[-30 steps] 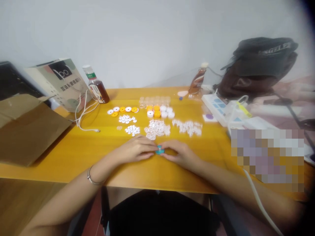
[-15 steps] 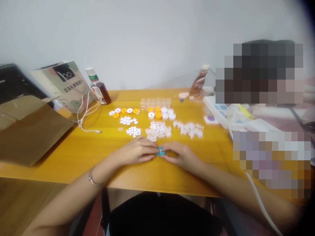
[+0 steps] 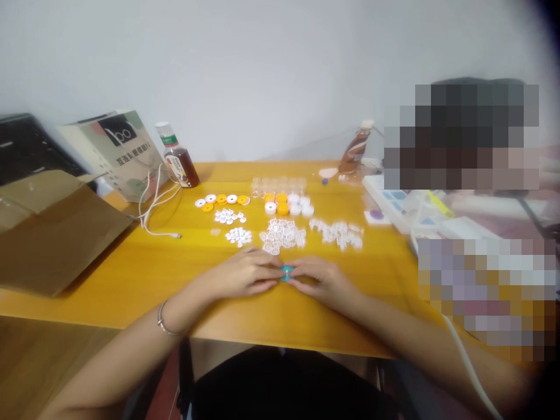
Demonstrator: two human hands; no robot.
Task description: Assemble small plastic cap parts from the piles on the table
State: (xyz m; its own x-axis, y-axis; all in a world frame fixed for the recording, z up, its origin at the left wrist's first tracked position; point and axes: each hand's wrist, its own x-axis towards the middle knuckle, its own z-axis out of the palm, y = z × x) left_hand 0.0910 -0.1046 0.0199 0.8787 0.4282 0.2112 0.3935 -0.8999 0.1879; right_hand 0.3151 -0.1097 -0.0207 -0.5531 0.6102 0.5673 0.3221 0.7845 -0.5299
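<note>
Both my hands rest on the yellow wooden table [image 3: 144, 274] and meet on a small teal plastic cap [image 3: 286, 273]. My left hand [image 3: 242, 272] pinches the cap from the left and my right hand [image 3: 319, 278] from the right, so most of it is hidden. Just beyond my fingers lie heaps of small white plastic rings [image 3: 282, 234] and white discs [image 3: 238, 235]. Further back are rows of orange and white caps [image 3: 286, 205] and a row of flat orange and white rings [image 3: 222, 200].
A brown cardboard box [image 3: 52, 233] lies at the left edge, with a printed carton [image 3: 118, 149], a white cable [image 3: 151, 201] and a tea bottle [image 3: 177, 156] behind it. A brown bottle [image 3: 356, 149] and a white power strip [image 3: 402, 207] stand at right. Another person sits at far right.
The view has drifted slightly, so everything sits a little lower in the picture. My fingers have closed more tightly over the teal cap, hiding more of it.
</note>
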